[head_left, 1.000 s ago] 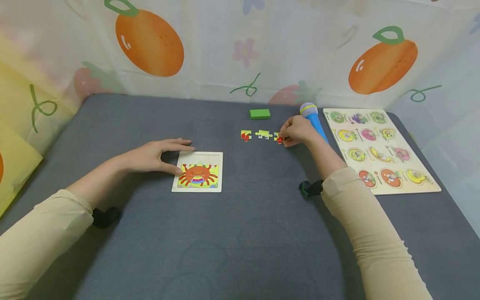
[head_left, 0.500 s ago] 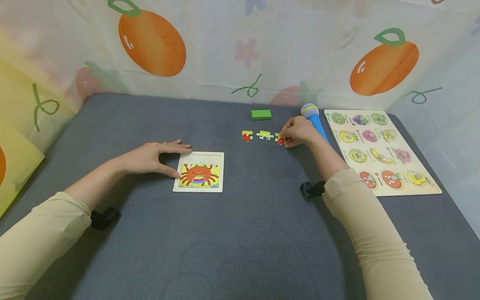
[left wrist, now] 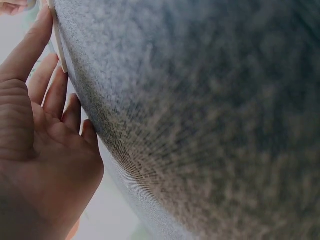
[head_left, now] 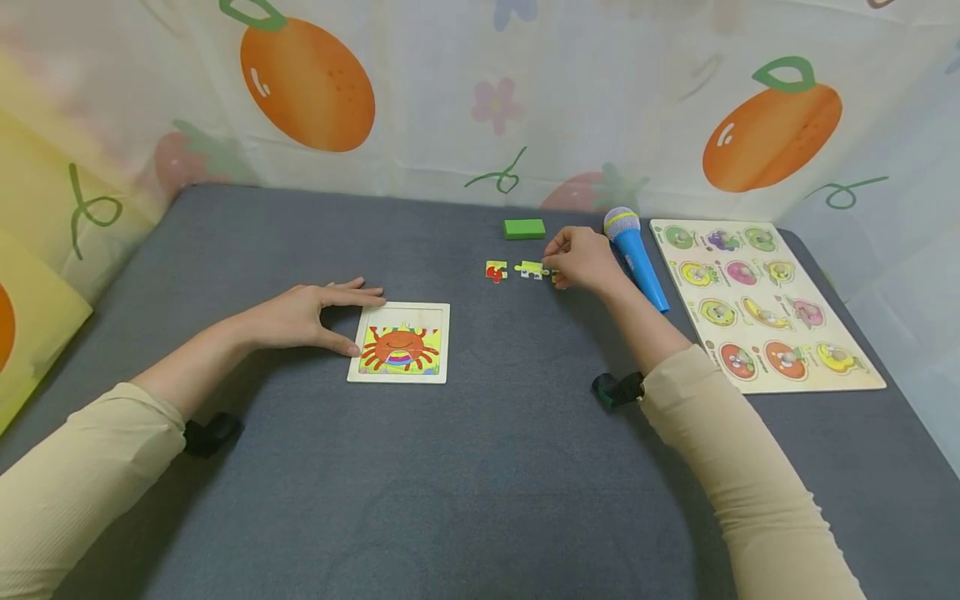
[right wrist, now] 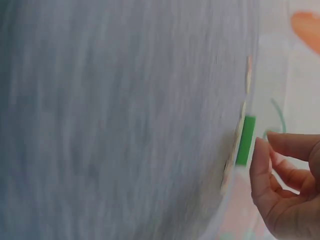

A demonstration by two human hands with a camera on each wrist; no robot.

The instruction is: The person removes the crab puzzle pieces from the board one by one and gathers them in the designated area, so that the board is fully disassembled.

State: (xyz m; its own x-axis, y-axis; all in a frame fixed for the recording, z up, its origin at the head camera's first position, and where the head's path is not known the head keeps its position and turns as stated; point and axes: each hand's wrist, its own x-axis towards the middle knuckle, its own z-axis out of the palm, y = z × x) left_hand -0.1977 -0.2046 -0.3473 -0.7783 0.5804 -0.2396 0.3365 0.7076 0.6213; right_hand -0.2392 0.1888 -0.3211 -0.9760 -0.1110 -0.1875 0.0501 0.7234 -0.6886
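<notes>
My left hand (head_left: 303, 317) rests at the left side of a square wooden puzzle tray (head_left: 397, 377), thumb and straight fingers touching its edge. A red crab picture (head_left: 397, 350) fills the tray's lower part; the strip above it is bare wood. Over the small jigsaw pieces hovers my right hand (head_left: 585, 258), its fingers loosely bent with nothing visible between the tips in the right wrist view. Lying in a row are a red-and-yellow piece (head_left: 496, 271), a yellow-and-white middle piece (head_left: 531, 269) and a right-hand piece (head_left: 557, 281), mostly hidden by the right fingers.
Behind the pieces lies a green block (head_left: 524, 229). A blue toy microphone (head_left: 639, 262) is just right of my right hand. Farther right, a large wooden fruit puzzle board (head_left: 795, 385) lies along the table's edge. A fruit-print curtain (head_left: 435, 100) hangs behind the table.
My right hand has come off the right-hand jigsaw piece and shifted left toward the middle one, uncovering more of the microphone. The left hand stays at the tray.
</notes>
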